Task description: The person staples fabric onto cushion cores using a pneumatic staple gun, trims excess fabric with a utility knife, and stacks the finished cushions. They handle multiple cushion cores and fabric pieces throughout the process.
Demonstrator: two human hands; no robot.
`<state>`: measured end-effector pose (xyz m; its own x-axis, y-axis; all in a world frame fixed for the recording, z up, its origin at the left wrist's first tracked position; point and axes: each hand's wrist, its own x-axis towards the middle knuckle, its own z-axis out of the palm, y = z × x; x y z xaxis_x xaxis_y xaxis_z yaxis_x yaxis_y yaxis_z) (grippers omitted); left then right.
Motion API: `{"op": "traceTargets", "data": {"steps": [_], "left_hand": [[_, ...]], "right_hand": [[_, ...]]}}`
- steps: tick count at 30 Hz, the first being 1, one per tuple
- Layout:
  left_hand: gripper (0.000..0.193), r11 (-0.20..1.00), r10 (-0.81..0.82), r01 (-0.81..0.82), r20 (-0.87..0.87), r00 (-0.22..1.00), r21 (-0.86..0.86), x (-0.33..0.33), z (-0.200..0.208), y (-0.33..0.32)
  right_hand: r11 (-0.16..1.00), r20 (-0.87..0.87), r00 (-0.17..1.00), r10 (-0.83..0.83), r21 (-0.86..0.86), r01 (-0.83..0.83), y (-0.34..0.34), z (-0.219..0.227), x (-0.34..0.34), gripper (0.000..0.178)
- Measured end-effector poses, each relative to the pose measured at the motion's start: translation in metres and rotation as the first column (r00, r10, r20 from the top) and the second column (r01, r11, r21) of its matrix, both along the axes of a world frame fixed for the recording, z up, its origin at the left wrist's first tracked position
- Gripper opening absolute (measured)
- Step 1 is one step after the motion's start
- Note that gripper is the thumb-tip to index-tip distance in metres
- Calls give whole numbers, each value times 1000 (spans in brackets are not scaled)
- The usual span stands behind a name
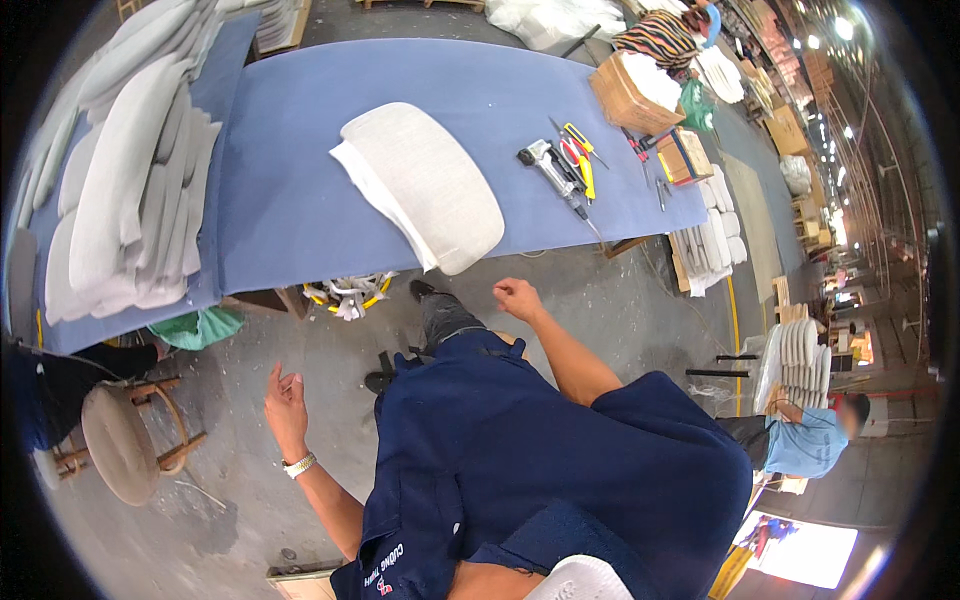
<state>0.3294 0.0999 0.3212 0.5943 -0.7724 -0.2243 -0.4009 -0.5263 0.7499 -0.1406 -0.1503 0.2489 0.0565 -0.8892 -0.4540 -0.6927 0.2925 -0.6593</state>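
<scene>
Just now both hands are empty and off the desk. The left hand (287, 395), with a watch at the wrist, hangs low over the concrete floor (250, 470), fingers loosely spread and holding nothing. Beyond and to the left of it, grey covers (130, 180) are stacked on the blue desk (290, 220), and a round stool (120, 440) stands on the floor further left. Ahead of both hands, nearer the right one, a pale seat cushion (425, 180) lies flat, its near end jutting over the desk edge and white padding showing along its left side. The right hand (518, 297) is curled into a loose fist just short of that edge, gripping nothing, with the cushion's overhanging end nearest to it. Up and to the right of that hand lie a staple gun (550, 170), then yellow and red hand tools (580, 155), all well out of reach, and a cardboard box (630, 95) beyond them.

I judge the cushion the piece in hand. Handling it well likely means taking it with both hands, one at each long side, so the padding stays aligned and the overhanging end does not tip off.
</scene>
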Motion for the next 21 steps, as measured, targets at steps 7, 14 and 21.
{"op": "traceTargets", "data": {"steps": [7,14,21], "left_hand": [[54,999,52,-51,-241,969,10,-73,-5,-61],[53,985,70,-125,-387,919,-120,-202,-31,-200],[42,996,12,-48,-415,910,-78,-304,-16,-324]], "right_hand": [[934,107,951,-290,-187,306,-98,-23,-141,17],[811,-153,917,-368,-536,236,-294,-10,-248,32],[975,-341,929,-145,-208,75,-346,9,-234,45]]}}
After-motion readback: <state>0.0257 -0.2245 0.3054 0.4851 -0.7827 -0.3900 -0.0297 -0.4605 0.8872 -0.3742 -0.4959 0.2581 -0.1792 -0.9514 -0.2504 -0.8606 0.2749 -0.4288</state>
